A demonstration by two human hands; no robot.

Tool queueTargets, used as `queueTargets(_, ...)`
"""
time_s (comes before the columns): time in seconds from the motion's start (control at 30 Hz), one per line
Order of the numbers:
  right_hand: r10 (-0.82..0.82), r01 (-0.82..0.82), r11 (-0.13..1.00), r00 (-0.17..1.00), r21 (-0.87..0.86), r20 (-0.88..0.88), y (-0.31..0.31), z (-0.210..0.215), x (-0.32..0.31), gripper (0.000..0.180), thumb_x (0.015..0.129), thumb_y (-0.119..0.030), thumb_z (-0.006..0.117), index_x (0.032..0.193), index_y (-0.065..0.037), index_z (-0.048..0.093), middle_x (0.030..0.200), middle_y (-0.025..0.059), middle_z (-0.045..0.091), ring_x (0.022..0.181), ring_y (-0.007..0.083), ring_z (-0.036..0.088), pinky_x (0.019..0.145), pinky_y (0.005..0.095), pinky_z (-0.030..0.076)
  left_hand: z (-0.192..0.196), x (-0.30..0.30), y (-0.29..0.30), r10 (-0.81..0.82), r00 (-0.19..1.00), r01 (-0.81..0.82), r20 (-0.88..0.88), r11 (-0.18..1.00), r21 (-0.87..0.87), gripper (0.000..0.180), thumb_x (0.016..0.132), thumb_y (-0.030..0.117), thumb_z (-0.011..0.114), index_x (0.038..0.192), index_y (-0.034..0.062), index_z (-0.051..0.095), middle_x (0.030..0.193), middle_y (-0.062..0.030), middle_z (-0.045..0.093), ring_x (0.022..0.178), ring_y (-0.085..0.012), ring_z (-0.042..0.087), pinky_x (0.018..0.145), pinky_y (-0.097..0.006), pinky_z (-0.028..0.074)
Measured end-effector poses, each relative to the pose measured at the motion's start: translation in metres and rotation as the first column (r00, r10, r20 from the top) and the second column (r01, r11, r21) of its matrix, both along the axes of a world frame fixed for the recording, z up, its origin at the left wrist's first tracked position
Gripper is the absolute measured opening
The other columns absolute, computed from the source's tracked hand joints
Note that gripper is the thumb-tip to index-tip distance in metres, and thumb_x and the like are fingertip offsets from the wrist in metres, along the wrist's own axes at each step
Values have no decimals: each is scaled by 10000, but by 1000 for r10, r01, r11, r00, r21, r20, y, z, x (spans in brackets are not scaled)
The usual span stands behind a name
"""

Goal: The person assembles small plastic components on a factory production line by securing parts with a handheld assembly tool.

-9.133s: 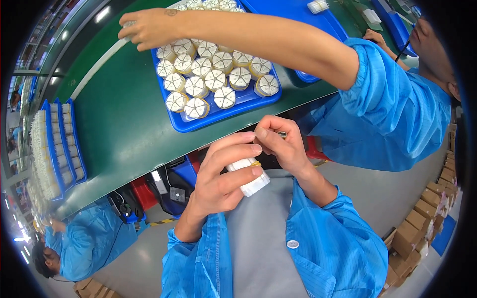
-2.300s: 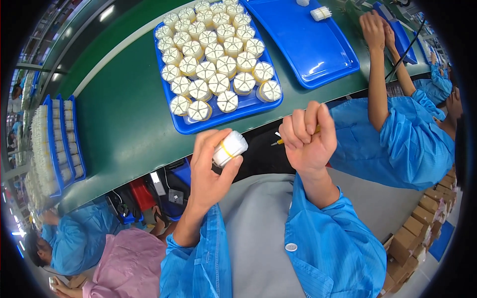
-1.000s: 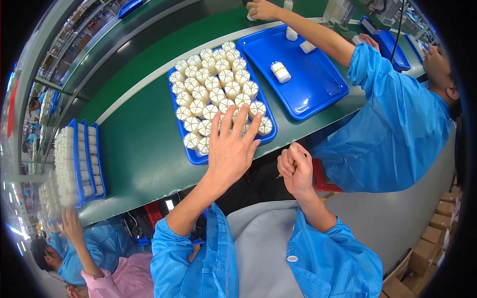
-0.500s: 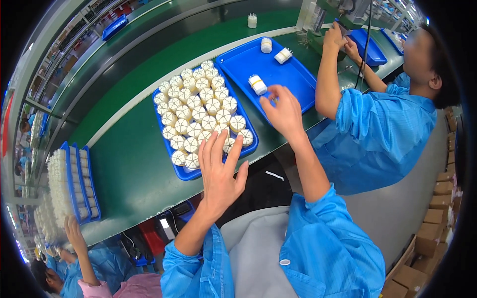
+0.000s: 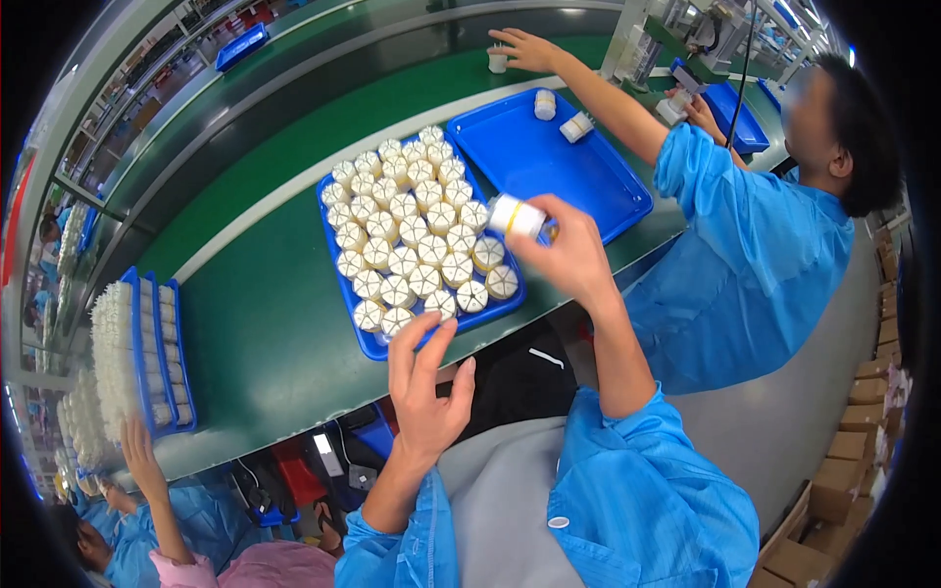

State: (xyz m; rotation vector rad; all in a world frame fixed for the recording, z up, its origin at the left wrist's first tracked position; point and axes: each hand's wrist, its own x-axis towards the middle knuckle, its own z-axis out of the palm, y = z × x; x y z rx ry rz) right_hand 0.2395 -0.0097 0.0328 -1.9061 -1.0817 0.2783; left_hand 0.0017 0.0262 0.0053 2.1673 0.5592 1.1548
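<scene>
the right hand (image 5: 569,257) now grips a white cylinder (image 5: 517,216) just right of the full blue tray (image 5: 368,343), no longer empty. the left hand (image 5: 423,392) stays open-fingered at the tray's near edge.

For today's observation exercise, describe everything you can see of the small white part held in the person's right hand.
The small white cylindrical part looks like plastic, short and round, with a yellowish band around it. It lies tilted on its side, gripped at one end by the fingers of the right hand, its free end pointing left. It is held in the air above the gap between the full blue tray and the nearly bare blue tray. Only the fingers touch it.
</scene>
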Motion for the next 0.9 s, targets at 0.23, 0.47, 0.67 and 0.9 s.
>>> queueTargets(0.23, 387, -391, 921, 910, 5, -151, -38, 10, -65, 397, 710, -212, 779, 1007, 16, 646, 851, 147, 660, 753, 262, 650, 686, 344, 506, 5, 19, 7, -98, 988, 111, -120, 988, 106, 617, 691, -19, 720, 1282, 14, 542, 1233, -184, 544, 1141, -361, 535, 953, -430, 436)
queueTargets(0.47, 419, -406, 900, 709, 158, -567, -49, -15, -72, 330, 783, -144, 765, 1043, 19, 645, 689, 8, 560, 628, 55, 483, 545, 241, 408, 0, 12, -2, -94, 996, 86, -10, 951, -298, 506, 739, 22, 738, 1217, -15, 573, 1099, -171, 609, 965, -306, 630, 819, -364, 516)
queueTargets(0.67, 461, -392, 887, 732, 243, -502, -48, -27, -76, 223, 831, -101, 722, 1016, 8, 662, 634, -36, 518, 591, 29, 439, 520, 211, 357, -16, 7, -6, -127, 986, 168, 111, 792, -588, 483, 790, 44, 732, 1229, -36, 548, 1097, -126, 623, 975, -210, 631, 839, -326, 518)
queueTargets(0.9, 453, -330, 891, 657, 311, -602, -51, -20, -73, 154, 889, -54, 634, 1010, 41, 648, 691, 29, 626, 653, 61, 574, 582, 220, 456, -14, 4, -7, -164, 870, 493, 466, 265, -828, 437, 880, 120, 650, 1253, -61, 510, 1123, -138, 630, 968, -184, 635, 891, -332, 514)
